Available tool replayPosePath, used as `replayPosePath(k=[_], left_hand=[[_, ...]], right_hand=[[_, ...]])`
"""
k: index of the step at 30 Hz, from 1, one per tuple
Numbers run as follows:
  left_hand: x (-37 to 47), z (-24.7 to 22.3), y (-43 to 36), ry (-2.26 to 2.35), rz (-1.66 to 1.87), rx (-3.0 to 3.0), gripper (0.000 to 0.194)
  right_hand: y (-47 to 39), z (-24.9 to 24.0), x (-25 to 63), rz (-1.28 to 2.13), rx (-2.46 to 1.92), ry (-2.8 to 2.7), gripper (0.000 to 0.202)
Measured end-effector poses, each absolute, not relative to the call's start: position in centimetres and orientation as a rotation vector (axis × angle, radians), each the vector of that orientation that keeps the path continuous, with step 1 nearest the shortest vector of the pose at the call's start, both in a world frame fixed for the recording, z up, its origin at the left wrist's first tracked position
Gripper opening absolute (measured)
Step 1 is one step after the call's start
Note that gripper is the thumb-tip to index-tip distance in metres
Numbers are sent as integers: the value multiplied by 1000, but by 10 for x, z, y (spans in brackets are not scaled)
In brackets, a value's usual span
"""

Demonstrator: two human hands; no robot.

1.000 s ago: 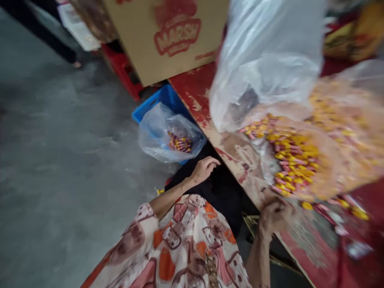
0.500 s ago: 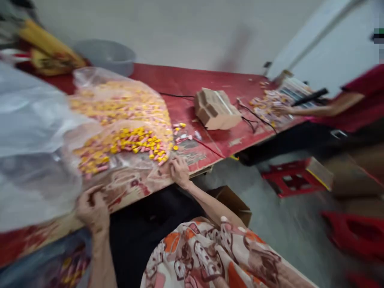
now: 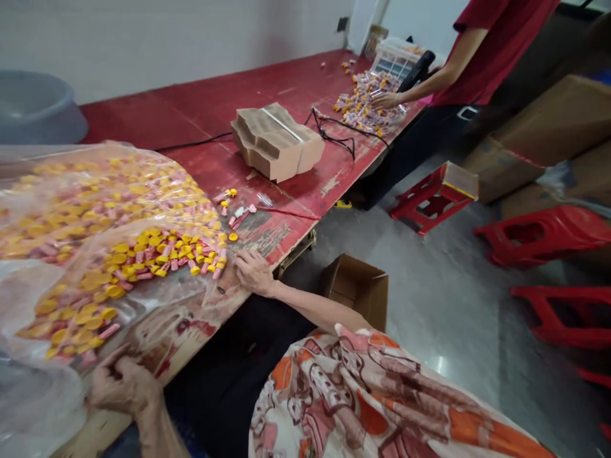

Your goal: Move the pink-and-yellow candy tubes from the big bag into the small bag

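Open clr bag (image 3: 160, 294), yel-capped pink pcs (image 3: 157, 249) inside, nr tbl edge (image 3: 198, 338)

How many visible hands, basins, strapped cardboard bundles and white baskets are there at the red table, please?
Hands: 3 (the wearer's left hand and right hand, plus a co-worker's hand)
Grey basin: 1
Strapped cardboard bundle: 1
White basket: 1
Total: 6

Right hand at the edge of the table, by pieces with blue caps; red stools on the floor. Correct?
Caps are wrong: the head view shows yellow ones on the pieces. Right hand at the edge of the table and red stools on the floor are correct.
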State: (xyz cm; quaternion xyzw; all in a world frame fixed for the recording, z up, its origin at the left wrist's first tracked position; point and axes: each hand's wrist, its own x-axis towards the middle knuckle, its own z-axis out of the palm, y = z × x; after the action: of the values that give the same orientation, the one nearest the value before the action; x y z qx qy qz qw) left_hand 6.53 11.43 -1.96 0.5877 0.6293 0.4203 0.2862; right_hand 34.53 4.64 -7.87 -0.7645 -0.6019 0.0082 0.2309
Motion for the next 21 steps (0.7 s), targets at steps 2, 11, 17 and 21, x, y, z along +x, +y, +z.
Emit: replayPosePath(k=[2, 11, 17, 21], left_hand=[[65, -21, 112, 1798, 1251, 1530, 14], [56, -56, 133, 1898, 1251, 1597, 8], [56, -45, 116, 1940, 1182, 1391, 10], [34, -42, 134, 1901, 1395, 1091, 16]], right_hand=[[45, -79, 345, 24, -2088, -1660, 18], [41, -87, 348, 95, -1965, -1593, 27], [22, -96, 343, -11, -1826, -1493, 29], [24, -114, 348, -176, -1737, -1478, 28]])
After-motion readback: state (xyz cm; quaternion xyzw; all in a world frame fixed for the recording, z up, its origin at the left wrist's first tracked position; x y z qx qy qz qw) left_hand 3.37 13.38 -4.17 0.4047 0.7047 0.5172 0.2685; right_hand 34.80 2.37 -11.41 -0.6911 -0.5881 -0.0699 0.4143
